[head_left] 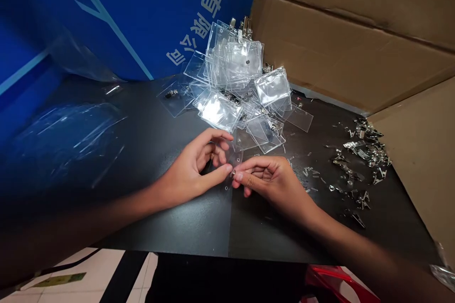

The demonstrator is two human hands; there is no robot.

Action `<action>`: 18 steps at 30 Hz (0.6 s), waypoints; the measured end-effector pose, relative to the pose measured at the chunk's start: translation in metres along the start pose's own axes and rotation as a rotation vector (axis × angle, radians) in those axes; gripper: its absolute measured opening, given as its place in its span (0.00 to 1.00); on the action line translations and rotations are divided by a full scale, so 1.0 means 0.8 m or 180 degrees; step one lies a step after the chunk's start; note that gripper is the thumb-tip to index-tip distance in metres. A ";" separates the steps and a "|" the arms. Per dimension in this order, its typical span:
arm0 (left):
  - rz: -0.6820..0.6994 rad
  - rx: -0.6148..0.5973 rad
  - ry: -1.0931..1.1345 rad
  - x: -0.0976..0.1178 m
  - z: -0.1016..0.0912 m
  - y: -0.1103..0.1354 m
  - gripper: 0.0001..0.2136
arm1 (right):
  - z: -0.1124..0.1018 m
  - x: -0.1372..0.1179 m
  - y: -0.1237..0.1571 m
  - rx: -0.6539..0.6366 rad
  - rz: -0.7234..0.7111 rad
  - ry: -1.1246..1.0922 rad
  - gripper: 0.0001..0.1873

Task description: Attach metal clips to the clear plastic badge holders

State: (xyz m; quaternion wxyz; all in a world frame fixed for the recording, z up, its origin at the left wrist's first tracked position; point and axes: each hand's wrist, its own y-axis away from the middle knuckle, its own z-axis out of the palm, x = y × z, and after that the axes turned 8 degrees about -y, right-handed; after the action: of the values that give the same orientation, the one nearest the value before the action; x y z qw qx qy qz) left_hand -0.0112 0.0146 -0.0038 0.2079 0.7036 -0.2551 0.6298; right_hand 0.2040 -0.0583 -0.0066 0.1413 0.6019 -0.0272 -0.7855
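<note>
Just in front of the pile, my left hand (190, 165) has its fingers curled around a clear plastic badge holder (235, 155), most of which the hand covers. Small punched holes show along the holder's edge. My right hand (275, 177) is closed, thumb and index finger pinching a small shiny metal fastener (233, 173) right at that edge. Both thumbs almost meet there. Whether the fastener passes through the plastic is too small to tell. Beyond the hands lies a heap of clear badge holders (243, 59), some with metal clips on them.
Loose metal clips (369, 151) lie in a scattered heap at the right of the dark table (199, 227), with small clear strips (308, 170) nearer the hands. A clear plastic bag (71, 137) rests at left. Cardboard (341, 42) and a blue panel (142, 14) stand behind.
</note>
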 end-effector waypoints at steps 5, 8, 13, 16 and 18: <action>-0.0003 0.0053 -0.0018 0.002 -0.001 0.000 0.21 | 0.003 -0.004 0.001 -0.0083 -0.0248 0.0769 0.24; -0.0037 0.0011 0.0059 0.001 -0.002 -0.001 0.20 | 0.004 -0.010 0.004 -0.0217 -0.0614 0.1010 0.21; 0.0024 -0.0185 0.0199 -0.004 -0.009 -0.002 0.20 | 0.000 -0.015 0.011 -0.0579 -0.0786 0.0910 0.11; 0.0098 -0.0276 0.0273 -0.005 -0.013 -0.001 0.22 | -0.003 -0.010 0.013 -0.0676 -0.0825 0.0840 0.15; 0.0096 -0.0336 0.0236 -0.004 -0.014 0.000 0.24 | -0.004 -0.005 0.013 -0.0632 -0.0751 0.0768 0.17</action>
State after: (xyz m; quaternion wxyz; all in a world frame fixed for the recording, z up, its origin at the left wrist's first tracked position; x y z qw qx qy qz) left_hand -0.0200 0.0215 -0.0054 0.2446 0.6639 -0.2906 0.6442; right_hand 0.2101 -0.0666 -0.0017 0.1092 0.6738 0.1382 -0.7176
